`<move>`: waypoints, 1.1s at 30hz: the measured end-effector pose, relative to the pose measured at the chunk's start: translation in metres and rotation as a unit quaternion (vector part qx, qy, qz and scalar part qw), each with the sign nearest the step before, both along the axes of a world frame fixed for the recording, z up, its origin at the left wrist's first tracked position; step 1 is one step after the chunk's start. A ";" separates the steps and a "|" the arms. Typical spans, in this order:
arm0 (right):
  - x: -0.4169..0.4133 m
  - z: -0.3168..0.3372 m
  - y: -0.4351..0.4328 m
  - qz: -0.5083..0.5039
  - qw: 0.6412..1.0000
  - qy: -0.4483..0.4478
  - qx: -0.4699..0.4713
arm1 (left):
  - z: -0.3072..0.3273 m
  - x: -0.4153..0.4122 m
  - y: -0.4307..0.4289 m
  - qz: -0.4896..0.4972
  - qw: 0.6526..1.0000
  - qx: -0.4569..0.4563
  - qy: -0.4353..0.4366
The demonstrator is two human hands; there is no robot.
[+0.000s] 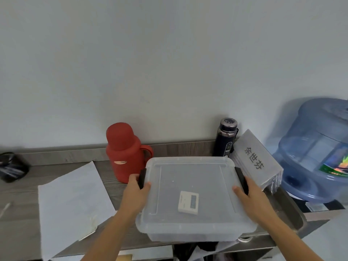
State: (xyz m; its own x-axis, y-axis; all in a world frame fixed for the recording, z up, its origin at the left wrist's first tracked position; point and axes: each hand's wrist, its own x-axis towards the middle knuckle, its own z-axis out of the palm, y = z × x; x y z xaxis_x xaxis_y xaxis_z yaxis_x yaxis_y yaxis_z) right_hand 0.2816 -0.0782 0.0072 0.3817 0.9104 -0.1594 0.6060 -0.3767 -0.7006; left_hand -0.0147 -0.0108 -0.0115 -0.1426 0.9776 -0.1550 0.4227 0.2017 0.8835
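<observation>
Basically: left hand [136, 187] and right hand [251, 194] each clamp a latch end of the box [188, 174]; lift level, evenly.

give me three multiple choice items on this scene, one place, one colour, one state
1. Where is the red thermos? A on the box lid; B behind the clear box, near its left corner; C on the floor.
2. What colour are the box's latches? A black; B red; C white.
3. What are the left hand and right hand doing? A hanging idle; B lifting the thermos; C gripping the box's sides.
Key: 1 B, it stands past that corner. 2 A, both are black. 3 C, each hand wraps a latch side.
</observation>
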 end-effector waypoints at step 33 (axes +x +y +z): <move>-0.176 -0.067 -0.231 0.706 0.693 -0.144 -0.025 | -0.063 0.070 -0.581 0.735 0.651 -0.181 0.050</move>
